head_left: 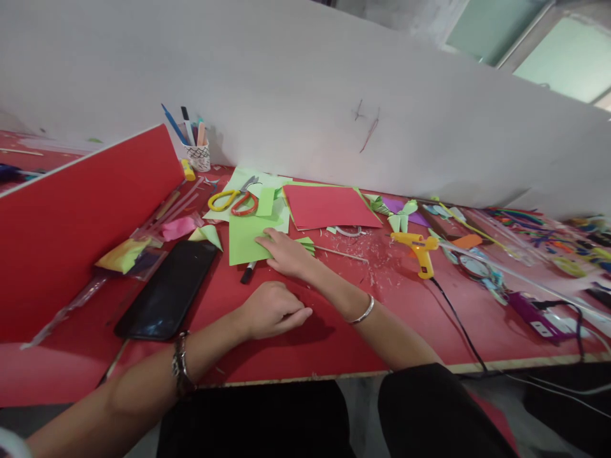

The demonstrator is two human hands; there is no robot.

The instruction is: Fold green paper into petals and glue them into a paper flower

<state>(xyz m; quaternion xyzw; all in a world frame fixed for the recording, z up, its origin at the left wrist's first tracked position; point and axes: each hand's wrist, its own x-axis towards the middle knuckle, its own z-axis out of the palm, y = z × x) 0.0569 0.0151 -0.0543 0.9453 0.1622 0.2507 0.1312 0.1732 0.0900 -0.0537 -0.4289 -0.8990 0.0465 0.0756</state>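
The green sheet (244,240) lay leftward from the right hand (284,253), the nearer one — fingers resting on it, unclenched — while the left hand (271,312) was curled together.

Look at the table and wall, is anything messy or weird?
Yes. Tiny scraps are strewn over the red tabletop between the right hand and the yellow glue gun, so it looks messy. Dark lines are scrawled on the white wall, which seems odd too.

On the red counter (344,353), the rectangular black phone (169,289) lies left of the flat green paper sheet (245,242), the yellow plastic glue gun (421,249) right.
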